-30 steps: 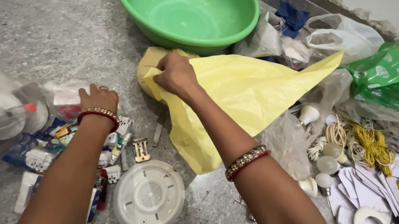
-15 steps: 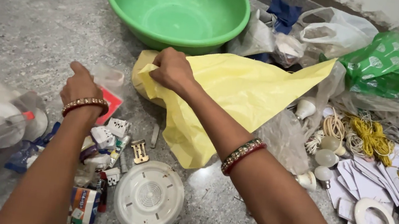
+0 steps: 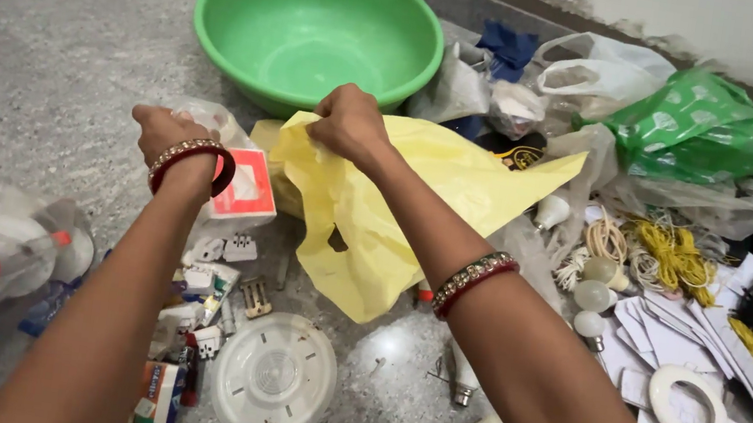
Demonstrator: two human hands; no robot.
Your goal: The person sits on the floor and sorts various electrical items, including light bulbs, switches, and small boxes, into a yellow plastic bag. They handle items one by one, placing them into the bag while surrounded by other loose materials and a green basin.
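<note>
The left hand (image 3: 164,130) has lifted a clear packet (image 3: 240,179) off the floor, gripping it beside the yellow bag (image 3: 417,197) that the right hand (image 3: 344,125) keeps pinched.

A single head-worn view looks steeply down and forward from close above the speckled grey stone floor (image 3: 60,34), facing the round green plastic basin (image 3: 318,29) near the far wall.

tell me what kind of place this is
Probably the floor of a home, used for sorting household odds and ends: a speckled stone floor, a green plastic basin, and loose light bulbs, wire coils and plastic bags along a wall.
</note>
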